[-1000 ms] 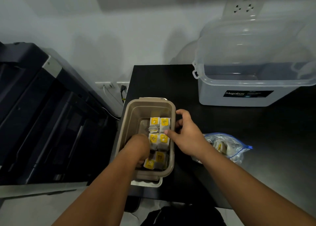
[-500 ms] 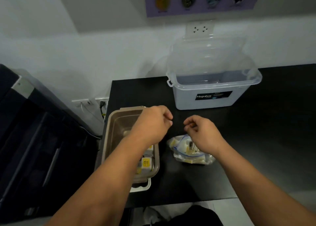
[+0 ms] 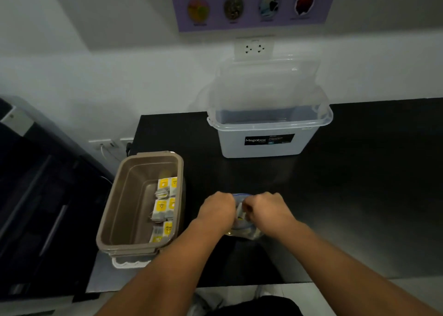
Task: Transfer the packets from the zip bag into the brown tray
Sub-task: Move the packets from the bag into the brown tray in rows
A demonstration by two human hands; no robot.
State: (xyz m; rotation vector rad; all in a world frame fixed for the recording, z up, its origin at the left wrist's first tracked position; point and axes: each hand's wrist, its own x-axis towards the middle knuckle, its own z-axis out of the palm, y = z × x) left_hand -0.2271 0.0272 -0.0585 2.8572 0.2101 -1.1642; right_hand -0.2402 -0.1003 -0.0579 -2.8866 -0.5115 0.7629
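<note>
The brown tray [image 3: 124, 210] stands at the black table's left edge, with several yellow-and-white packets [image 3: 165, 205] lined along its right inner wall. To its right lies the clear zip bag [image 3: 242, 229], mostly hidden under my hands. My left hand [image 3: 217, 211] and my right hand [image 3: 266, 211] are both curled over the bag's top, gripping it side by side. Packets inside the bag barely show between the hands.
A clear Megabox container [image 3: 266, 133] with its lid up stands at the back against the wall. A dark printer [image 3: 36, 208] sits left of the black table [image 3: 359, 196]. A white lid [image 3: 127, 263] pokes out under the tray.
Both hands left the tray and came together over the zip bag. My left hand moved right from the tray's packets, and the view shifted right and up.
</note>
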